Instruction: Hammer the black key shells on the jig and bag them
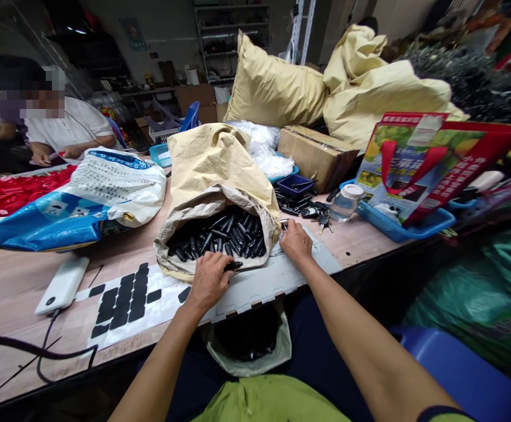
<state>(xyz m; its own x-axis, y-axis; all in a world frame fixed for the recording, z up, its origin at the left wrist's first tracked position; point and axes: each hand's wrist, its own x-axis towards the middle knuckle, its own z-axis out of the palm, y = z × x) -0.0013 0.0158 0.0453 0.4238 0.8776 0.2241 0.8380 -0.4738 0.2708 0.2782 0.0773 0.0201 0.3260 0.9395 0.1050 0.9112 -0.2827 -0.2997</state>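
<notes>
At the far left of the frame I see red pieces point(39, 187) heaped on the bench point(6, 275), with a blue-and-white bag point(79, 204) beside them. Lower left lie a white power bank point(64, 284) and a sheet point(167, 303) of black patches point(124, 296). Near centre, my left hand point(210, 280) has its grip closed around one black tubular piece point(234, 265), before an open sack point(217, 157) full of similar ones. Right of centre, my right hand point(297, 241) sits by the sack's edge, fingers curled; I cannot tell whether its grip has anything. Farther right are keys point(324, 221), a lidded jar point(345, 206) and a blue tray point(407, 233).
</notes>
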